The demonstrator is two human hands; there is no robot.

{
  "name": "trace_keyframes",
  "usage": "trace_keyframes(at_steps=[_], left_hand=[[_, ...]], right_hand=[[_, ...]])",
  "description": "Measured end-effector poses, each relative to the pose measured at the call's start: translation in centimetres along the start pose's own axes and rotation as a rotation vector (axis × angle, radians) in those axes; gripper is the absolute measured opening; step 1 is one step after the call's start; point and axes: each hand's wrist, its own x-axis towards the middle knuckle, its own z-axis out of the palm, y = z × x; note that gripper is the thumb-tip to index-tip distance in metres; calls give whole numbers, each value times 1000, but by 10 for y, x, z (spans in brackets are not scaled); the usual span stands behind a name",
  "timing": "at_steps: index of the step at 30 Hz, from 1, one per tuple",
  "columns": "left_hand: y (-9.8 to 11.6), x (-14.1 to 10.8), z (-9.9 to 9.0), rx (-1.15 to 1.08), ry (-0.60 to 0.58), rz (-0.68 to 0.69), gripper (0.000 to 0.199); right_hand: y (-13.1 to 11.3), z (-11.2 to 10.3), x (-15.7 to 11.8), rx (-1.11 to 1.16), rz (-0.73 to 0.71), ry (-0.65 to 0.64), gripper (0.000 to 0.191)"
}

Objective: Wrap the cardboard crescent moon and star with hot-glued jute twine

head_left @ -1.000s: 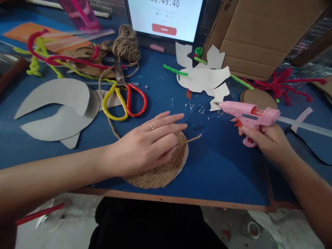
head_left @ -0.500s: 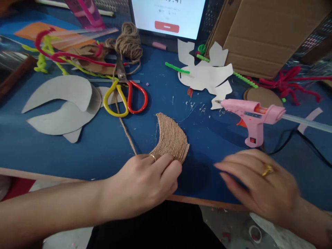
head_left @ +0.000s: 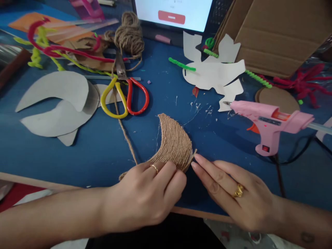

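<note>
My left hand [head_left: 155,190] is closed on the lower part of a crescent-shaped piece [head_left: 176,138] covered with rows of jute twine. My fingers hide its lower side. At the right edge of the piece, a short twine end [head_left: 195,151] sticks out over a pale, uncovered strip. The outstretched fingertips of my right hand [head_left: 230,190] are right beside that end; whether they touch it I cannot tell. A twine strand [head_left: 127,138] runs from under my left hand up to the scissors [head_left: 124,93], with yellow and red handles.
A pink glue gun [head_left: 272,121] rests at right, its nozzle near white paper cutouts [head_left: 212,74]. Grey card cutouts [head_left: 52,117] lie at left. Behind are a twine ball [head_left: 129,34], pipe cleaners [head_left: 77,57], a screen [head_left: 171,10] and a cardboard box [head_left: 280,34].
My right hand has moved left to the crescent's right edge, its fingertips now beside the twine end. My left hand still holds the piece. The view has shifted slightly.
</note>
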Motion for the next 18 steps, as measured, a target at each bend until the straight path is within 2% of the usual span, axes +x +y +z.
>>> trace_keyframes(at_steps=[7, 13, 15, 18], left_hand=[[-1, -2, 0, -44, -23, 29, 7], [-1, 1, 0, -44, -46, 27, 9], [-1, 1, -1, -41, -43, 32, 9], [-1, 1, -1, -41, -43, 25, 10]], right_hand=[[6, 4, 10, 128, -39, -24, 40], [8, 4, 11, 170, -56, -59, 40], [7, 3, 10, 147, -71, -24, 37], [5, 3, 10, 53, -9, 99, 32]])
